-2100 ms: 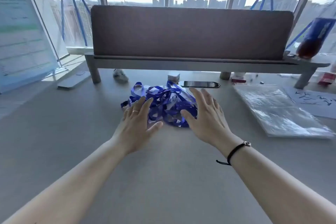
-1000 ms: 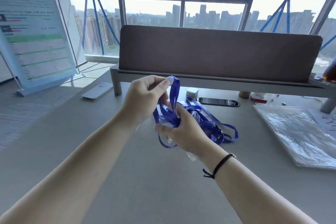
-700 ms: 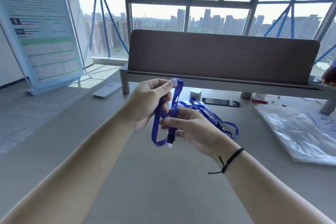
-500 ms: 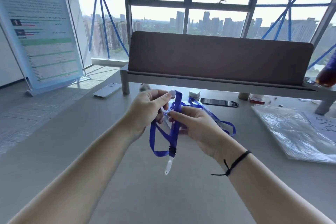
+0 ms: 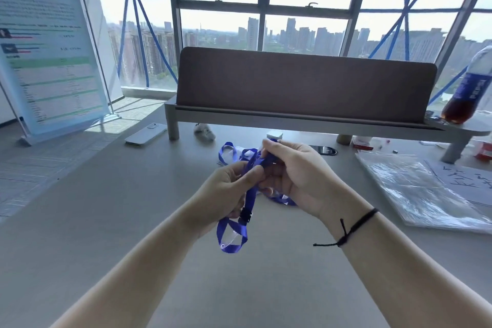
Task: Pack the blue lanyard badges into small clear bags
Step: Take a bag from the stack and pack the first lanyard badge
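- Nearest you, above the desk (image 5: 80, 221) at its near edge, 1 blue lanyard (image 5: 250, 194) hangs between your 2 hands, its loop drooping clear of the surface with a black buckle (image 5: 246, 216) and a clear tab (image 5: 230, 237) at the low end.
- Your left hand (image 5: 226, 192) has its fingers curled round the strap near the buckle, probably to steady the hardware so the ribbon folds neatly.
- Your right hand (image 5: 295, 176) pinches the upper run of the strap between thumb and fingers, held higher than the left; that looks like gathering the length into a bundle small enough for a bag.
- Just beyond your hands, toward the middle of the desk, the remaining pile of lanyards (image 5: 231, 152) lies tangled, waiting its turn.
- Over by the right edge, the stack of clear bags (image 5: 415, 189) lies flat within reach of your right hand; none is opened yet, so packing proper has not begun.
- Farther back, a dark phone (image 5: 326, 150) lies under the raised shelf (image 5: 292, 120), and a cola bottle (image 5: 468, 90) stands on the shelf's right end.
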A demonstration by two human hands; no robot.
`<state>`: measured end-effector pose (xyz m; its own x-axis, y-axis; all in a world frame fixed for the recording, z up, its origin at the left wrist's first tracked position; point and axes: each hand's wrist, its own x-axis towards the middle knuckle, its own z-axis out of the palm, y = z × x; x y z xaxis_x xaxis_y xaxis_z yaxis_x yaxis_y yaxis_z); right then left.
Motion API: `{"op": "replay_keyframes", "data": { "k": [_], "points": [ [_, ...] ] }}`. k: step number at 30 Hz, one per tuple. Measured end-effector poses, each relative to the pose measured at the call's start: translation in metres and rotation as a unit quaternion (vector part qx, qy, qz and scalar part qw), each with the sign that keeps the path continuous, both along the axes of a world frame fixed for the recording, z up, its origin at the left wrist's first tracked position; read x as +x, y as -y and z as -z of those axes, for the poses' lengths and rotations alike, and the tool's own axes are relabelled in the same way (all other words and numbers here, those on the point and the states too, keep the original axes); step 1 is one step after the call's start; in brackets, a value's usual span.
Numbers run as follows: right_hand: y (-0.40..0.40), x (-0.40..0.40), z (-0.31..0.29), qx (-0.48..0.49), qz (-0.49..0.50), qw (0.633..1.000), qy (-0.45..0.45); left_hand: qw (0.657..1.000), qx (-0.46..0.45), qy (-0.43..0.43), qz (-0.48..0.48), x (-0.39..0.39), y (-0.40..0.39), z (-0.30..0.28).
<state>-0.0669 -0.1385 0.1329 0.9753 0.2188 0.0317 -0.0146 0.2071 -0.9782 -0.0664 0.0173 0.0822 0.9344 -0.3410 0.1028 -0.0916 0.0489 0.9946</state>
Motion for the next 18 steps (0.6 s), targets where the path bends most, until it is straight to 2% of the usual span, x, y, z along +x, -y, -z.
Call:
{"op": "replay_keyframes", "data": {
  "k": [4,7,10,12,14,15,16,18],
  "points": [
    [0.019,0.001,-0.003,0.029,0.046,0.999,0.006,0.998,0.059,0.012,0.033,-0.006,-0.003,0.010],
    [0.046,-0.010,0.011,0.022,0.041,0.999,0.001,0.992,0.108,0.019,0.069,-0.011,-0.012,0.021],
    [0.074,-0.033,0.051,-0.078,0.016,0.996,-0.025,0.966,0.235,0.036,0.107,-0.021,-0.024,0.030],
    [0.089,-0.047,0.083,-0.216,0.031,0.975,-0.032,0.940,0.319,0.046,0.107,-0.027,-0.025,0.038],
    [0.096,-0.057,0.111,-0.346,0.049,0.936,-0.038,0.899,0.411,0.127,0.077,-0.032,-0.022,0.050],
    [0.096,-0.060,0.120,-0.381,0.059,0.922,-0.035,0.862,0.462,0.203,0.051,-0.032,-0.020,0.059],
    [0.096,-0.061,0.128,-0.406,0.067,0.911,-0.017,0.823,0.498,0.273,0.025,-0.032,-0.019,0.068],
    [0.095,-0.061,0.137,-0.475,0.080,0.875,0.057,0.772,0.533,0.347,0.003,-0.031,-0.018,0.084]
  ]
}}
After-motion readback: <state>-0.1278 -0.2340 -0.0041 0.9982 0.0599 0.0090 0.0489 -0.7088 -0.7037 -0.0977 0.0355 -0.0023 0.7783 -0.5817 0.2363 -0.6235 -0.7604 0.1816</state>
